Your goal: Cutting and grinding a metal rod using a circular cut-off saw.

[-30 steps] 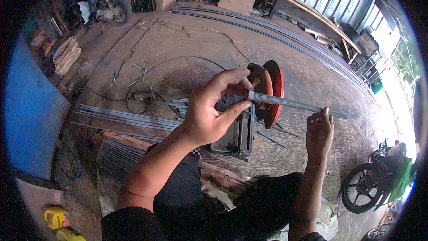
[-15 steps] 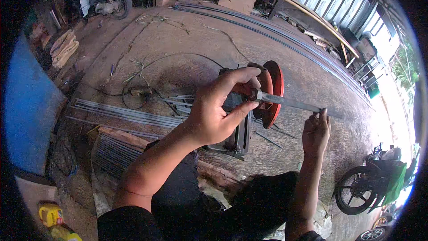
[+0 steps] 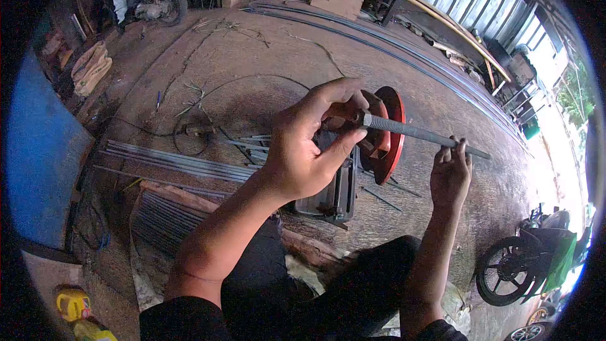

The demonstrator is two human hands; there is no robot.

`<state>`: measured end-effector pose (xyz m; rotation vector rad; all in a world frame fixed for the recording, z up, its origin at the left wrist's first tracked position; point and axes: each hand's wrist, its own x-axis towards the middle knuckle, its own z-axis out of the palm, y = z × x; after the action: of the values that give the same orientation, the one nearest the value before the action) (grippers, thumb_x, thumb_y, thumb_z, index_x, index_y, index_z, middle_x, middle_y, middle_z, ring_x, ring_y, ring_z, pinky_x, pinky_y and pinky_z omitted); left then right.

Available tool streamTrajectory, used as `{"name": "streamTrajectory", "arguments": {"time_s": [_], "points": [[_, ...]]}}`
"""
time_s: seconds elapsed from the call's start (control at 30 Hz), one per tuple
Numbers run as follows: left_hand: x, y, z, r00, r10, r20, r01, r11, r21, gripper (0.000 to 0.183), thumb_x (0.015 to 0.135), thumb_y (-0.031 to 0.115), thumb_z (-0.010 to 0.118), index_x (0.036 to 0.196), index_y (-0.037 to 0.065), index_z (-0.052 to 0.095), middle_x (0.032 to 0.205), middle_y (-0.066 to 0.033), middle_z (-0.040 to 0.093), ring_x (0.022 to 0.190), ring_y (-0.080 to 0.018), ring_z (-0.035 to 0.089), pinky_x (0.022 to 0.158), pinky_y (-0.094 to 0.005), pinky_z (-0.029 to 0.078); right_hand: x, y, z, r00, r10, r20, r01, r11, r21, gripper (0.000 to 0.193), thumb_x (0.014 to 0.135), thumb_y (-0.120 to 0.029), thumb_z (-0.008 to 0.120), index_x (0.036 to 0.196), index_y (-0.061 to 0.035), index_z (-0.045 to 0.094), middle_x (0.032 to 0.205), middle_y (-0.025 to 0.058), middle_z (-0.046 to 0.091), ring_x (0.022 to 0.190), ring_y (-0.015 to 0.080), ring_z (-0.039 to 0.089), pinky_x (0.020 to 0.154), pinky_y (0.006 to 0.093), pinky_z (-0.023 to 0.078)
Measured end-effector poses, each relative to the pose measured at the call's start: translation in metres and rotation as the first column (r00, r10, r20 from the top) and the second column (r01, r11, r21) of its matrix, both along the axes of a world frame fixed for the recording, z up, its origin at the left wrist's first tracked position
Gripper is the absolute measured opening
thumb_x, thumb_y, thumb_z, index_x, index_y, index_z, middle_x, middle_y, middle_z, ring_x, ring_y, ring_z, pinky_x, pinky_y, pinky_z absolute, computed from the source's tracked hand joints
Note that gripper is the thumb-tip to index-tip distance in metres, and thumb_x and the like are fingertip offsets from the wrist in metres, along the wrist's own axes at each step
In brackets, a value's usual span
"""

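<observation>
A long grey threaded rod (image 3: 413,132) slants across in front of me, its coarse thread plainest towards the left end. At that end, my left hand (image 3: 297,148) closes thumb and fingers around what looks like a hex nut (image 3: 363,120), partly hidden by the fingertips. My right hand (image 3: 450,180) is closed on the rod farther along, with a short length sticking out past the fingers. Behind the rod and below my left hand stands a cut-off machine with a red round disc or guard (image 3: 396,110) and a dark base (image 3: 341,199).
Grey rods (image 3: 183,163) lie left of the machine, near a bundle of threaded rods (image 3: 170,215). Long pipes (image 3: 379,41) stretch along the far floor. A cable (image 3: 252,77) loops across the ground. A motorcycle (image 3: 514,265) stands at right, a blue panel (image 3: 41,151) at left.
The rod's far end, smeared by motion before, now shows sharply. My left fingers have risen slightly with the rod's near end, and my right hand has shifted a little up and right along with it.
</observation>
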<state>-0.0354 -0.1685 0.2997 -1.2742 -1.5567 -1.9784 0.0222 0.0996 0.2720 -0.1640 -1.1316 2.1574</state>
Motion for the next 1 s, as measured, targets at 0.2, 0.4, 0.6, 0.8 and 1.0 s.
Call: {"name": "streamTrajectory", "arguments": {"time_s": [0.2, 0.4, 0.6, 0.8, 1.0], "points": [[-0.005, 0.008, 0.003, 1.0, -0.015, -0.021, 0.016, 0.999, 0.049, 0.048, 0.079, -0.007, 0.061, 0.123, -0.005, 0.042, 0.109, -0.0127, 0.054, 0.102, -0.0177, 0.053, 0.091, -0.0306, 0.042, -0.013, 0.006, -0.011, 0.986, 0.079, -0.148, -0.086, 0.996, -0.036, 0.038, 0.09, -0.009, 0.053, 0.123, 0.0001, 0.037, 0.117, 0.0169, 0.051, 0.108, 0.0216, 0.053, 0.088, 0.0317, 0.047], [-0.003, 0.014, 0.006, 1.0, 0.011, 0.011, -0.012, 0.998, 0.058, 0.048, 0.078, -0.007, 0.061, 0.122, -0.004, 0.043, 0.108, -0.0132, 0.053, 0.1, -0.0178, 0.053, 0.089, -0.0305, 0.043, -0.017, 0.003, -0.011, 0.963, 0.169, -0.212, -0.189, 0.979, -0.081, 0.029, 0.09, -0.011, 0.055, 0.114, -0.0016, 0.043, 0.102, 0.0106, 0.052, 0.089, 0.0148, 0.052, 0.075, 0.0271, 0.044], [-0.003, 0.014, 0.006, 0.998, -0.051, -0.029, 0.053, 0.996, 0.07, 0.05, 0.078, -0.006, 0.061, 0.124, -0.004, 0.041, 0.108, -0.0131, 0.053, 0.1, -0.0177, 0.053, 0.089, -0.0302, 0.043, -0.017, -0.003, -0.004, 0.672, 0.62, -0.406, -0.572, 0.782, 0.249, 0.027, 0.09, -0.009, 0.054, 0.114, -0.0043, 0.043, 0.107, 0.012, 0.053, 0.098, 0.0192, 0.053, 0.084, 0.032, 0.043], [-0.001, 0.013, 0.006, 0.999, -0.03, -0.025, 0.032, 0.998, 0.06, 0.052, 0.078, -0.006, 0.061, 0.126, -0.004, 0.041, 0.108, -0.013, 0.053, 0.099, -0.0174, 0.054, 0.088, -0.0303, 0.043, -0.014, 0.0, -0.009, 0.984, 0.096, -0.152, -0.111, 0.989, -0.097, 0.03, 0.089, -0.007, 0.055, 0.117, -0.0056, 0.043, 0.109, 0.0112, 0.053, 0.106, 0.0216, 0.051, 0.093, 0.0342, 0.041], [-0.002, 0.012, 0.006, 1.0, 0.001, -0.009, -0.001, 0.999, 0.053, 0.052, 0.078, -0.005, 0.062, 0.126, -0.003, 0.041, 0.106, -0.0126, 0.054, 0.098, -0.017, 0.054, 0.088, -0.0291, 0.043, -0.012, 0.005, -0.015, 0.944, 0.199, -0.262, -0.199, 0.98, 0.03, 0.034, 0.087, -0.007, 0.058, 0.118, -0.0049, 0.042, 0.109, 0.0131, 0.052, 0.103, 0.0215, 0.051, 0.092, 0.0347, 0.04]]}}
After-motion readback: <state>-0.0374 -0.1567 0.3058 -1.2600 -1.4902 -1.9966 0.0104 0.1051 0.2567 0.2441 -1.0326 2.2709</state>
